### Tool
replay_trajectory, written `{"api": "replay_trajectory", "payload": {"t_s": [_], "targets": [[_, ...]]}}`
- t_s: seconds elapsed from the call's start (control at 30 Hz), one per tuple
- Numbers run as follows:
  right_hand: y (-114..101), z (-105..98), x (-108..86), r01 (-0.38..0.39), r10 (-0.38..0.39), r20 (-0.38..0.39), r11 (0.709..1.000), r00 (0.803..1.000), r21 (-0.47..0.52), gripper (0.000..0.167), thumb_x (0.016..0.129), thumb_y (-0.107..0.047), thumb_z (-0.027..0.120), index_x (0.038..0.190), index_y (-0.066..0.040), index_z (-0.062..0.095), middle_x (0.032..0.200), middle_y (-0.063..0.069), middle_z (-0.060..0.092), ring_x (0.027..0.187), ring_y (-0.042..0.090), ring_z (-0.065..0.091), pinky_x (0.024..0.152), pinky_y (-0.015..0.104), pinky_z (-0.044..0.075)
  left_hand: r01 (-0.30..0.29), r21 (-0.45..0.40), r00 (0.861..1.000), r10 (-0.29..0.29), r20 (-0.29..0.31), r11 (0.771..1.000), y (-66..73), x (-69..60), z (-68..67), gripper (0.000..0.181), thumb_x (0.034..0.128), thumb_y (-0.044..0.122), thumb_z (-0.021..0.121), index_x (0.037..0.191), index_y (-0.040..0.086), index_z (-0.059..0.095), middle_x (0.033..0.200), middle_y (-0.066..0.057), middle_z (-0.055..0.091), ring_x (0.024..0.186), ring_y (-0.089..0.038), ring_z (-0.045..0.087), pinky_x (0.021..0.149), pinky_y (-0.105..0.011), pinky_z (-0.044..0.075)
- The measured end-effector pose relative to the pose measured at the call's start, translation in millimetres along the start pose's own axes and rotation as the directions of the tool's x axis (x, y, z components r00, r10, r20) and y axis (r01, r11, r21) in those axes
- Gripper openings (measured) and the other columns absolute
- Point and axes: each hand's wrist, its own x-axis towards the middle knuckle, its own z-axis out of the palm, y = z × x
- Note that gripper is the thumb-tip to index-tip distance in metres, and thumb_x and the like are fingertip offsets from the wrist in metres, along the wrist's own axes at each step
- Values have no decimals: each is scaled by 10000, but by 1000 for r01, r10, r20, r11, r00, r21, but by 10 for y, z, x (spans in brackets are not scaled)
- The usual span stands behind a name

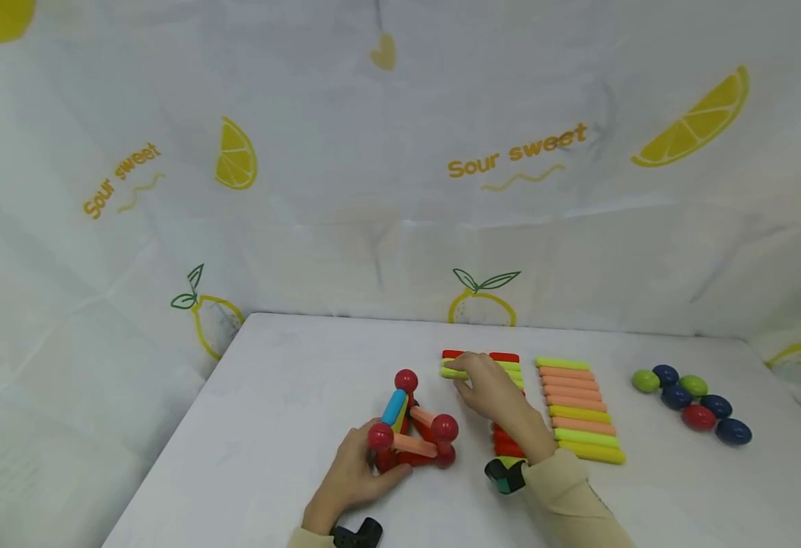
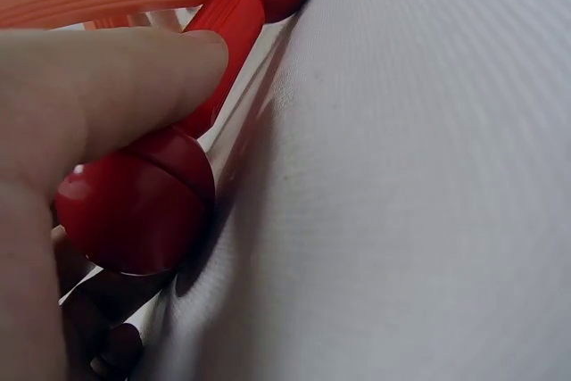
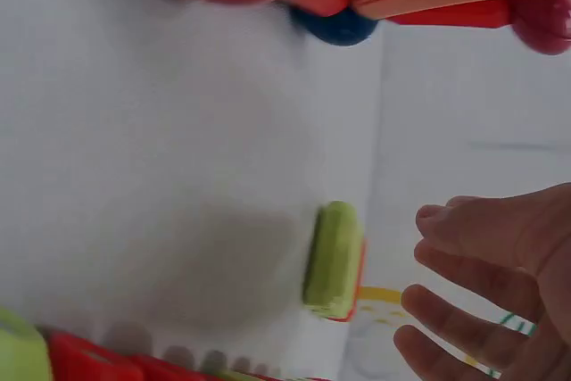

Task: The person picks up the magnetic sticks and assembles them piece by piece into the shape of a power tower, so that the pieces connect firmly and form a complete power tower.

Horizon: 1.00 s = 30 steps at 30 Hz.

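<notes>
My left hand [image 1: 355, 473] holds a frame built of balls and rods at its lower left corner. Red balls [image 1: 444, 428] join blue, orange, yellow and red rods. In the left wrist view the thumb [image 2: 152, 78] lies along a red rod [image 2: 234, 33] beside a red ball [image 2: 134, 207]; other fingers curl under, partly hidden. My right hand [image 1: 492, 388] hovers over a stack of red and yellow-green rods [image 1: 455, 374]. Its fingers are apart and hold nothing in the right wrist view, near a yellow-green rod [image 3: 332, 260].
Right of the right forearm lies a column of orange, yellow and yellow-green rods [image 1: 574, 392]. More red rods [image 1: 507, 445] lie partly under that arm. Several loose balls in green, blue and red [image 1: 698, 417] sit at the table's right. A printed cloth [image 1: 345, 251] hangs behind.
</notes>
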Motion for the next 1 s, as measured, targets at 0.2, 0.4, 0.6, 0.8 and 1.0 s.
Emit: {"api": "replay_trajectory", "payload": {"t_s": [0.2,0.4,0.6,0.8,1.0], "targets": [[159,175,142,-20,26,80,997,996,-80,365,900,-18,734,1264,-33,712,1240,155,725,1155,337,632,1011,474,556,-9,7,1000,9,7,1000,11,20,19,373,798,337,844,1098,236,647,852,171,615,765,37,504,664,-150,444],[149,202,144,-40,45,52,995,998,-90,373,872,-37,773,1242,-52,730,1126,127,714,1059,269,599,981,448,563,27,36,1000,-27,12,999,35,26,5,378,785,356,841,1094,267,642,850,176,612,765,31,502,674,-156,418],[160,230,159,-52,55,27,994,998,-95,331,849,-29,789,1179,-35,759,1073,139,696,987,260,573,918,432,572,41,3,999,-41,23,999,50,27,-19,398,785,338,840,1119,236,649,894,158,652,781,23,522,683,-163,458],[197,311,147,-58,60,32,996,998,-71,273,838,-14,800,1109,-39,781,1094,121,745,1049,294,646,973,470,571,48,1,999,-48,21,999,37,15,-17,381,784,330,840,1100,243,644,879,148,649,770,25,511,667,-158,455],[116,257,70,-25,25,-10,999,1000,-48,306,844,-37,805,1148,-37,768,1067,110,754,985,247,660,935,432,589,38,6,999,-38,14,999,16,6,-18,387,782,330,840,1103,230,647,907,132,675,783,26,515,679,-161,460]]}}
